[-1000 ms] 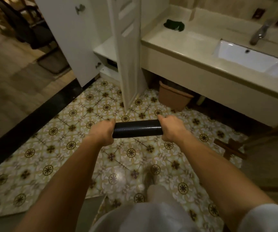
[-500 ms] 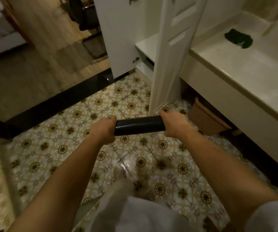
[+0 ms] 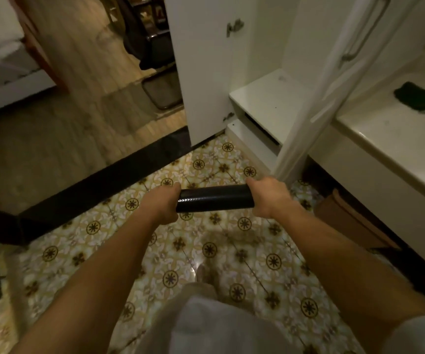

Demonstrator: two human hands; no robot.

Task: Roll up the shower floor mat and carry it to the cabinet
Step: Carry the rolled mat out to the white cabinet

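Note:
The shower floor mat [image 3: 214,200] is a tight black roll held level in front of me above the patterned tile floor. My left hand [image 3: 164,204] grips its left end and my right hand [image 3: 267,196] grips its right end. Ahead and to the right stands the white cabinet [image 3: 265,98] with a low shelf showing inside. Both cabinet doors stand open: the left door [image 3: 206,72] reaches the floor, and the right door [image 3: 316,103] sits edge-on just beyond my right hand.
A vanity counter [image 3: 390,139] runs along the right, with a dark green cloth [image 3: 421,100] on it. A brown bin [image 3: 344,221] sits under the counter. A black threshold strip [image 3: 91,190] separates the tiles from a wooden floor on the left.
The view has swung left and closer to the cabinet; the sink has left the frame. The mat stays level in both hands, now nearer the open right door.

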